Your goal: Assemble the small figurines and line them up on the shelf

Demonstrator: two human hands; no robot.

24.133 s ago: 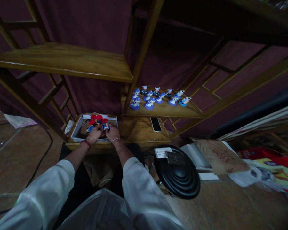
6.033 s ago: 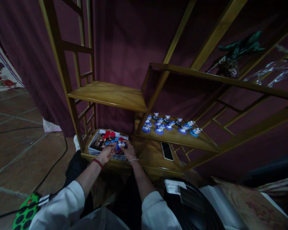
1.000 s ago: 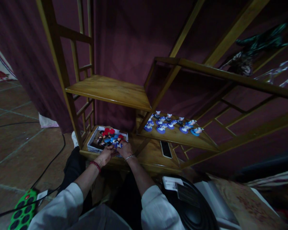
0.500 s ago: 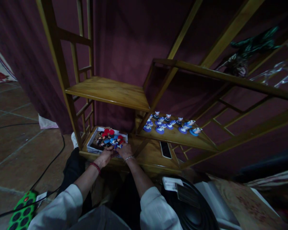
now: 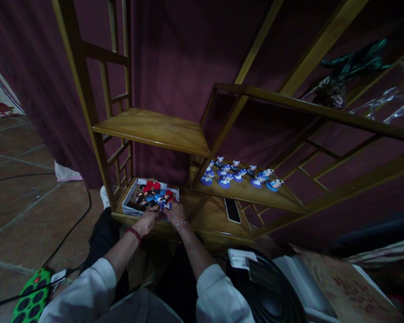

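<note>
Both hands meet at the front edge of a shallow cardboard box (image 5: 129, 207) on the low shelf. A small blue-purple figurine (image 5: 167, 206) is pinched between them. My right hand (image 5: 176, 212) grips it from the right, fingers closed. My left hand (image 5: 150, 217) has its fingers closed at the figurine's left side; the fingertips are small and partly hidden. Inside the box lie several jumbled figurines (image 5: 150, 197) with red, blue and black parts. On the raised shelf to the right stand several purple, blue and dark figurines (image 5: 226, 180).
A phone (image 5: 232, 210) lies on the low shelf, right of my hands. Wooden shelf boards (image 5: 155, 128) and posts frame the space above. A coiled black hose or cable (image 5: 283, 296) lies at lower right. At lower left is a green power strip (image 5: 32, 294) with a cord.
The figurine between my hands has turned or shifted slightly. Otherwise my hands stay in nearly the same place, and the box and shelf figurines have not moved.
</note>
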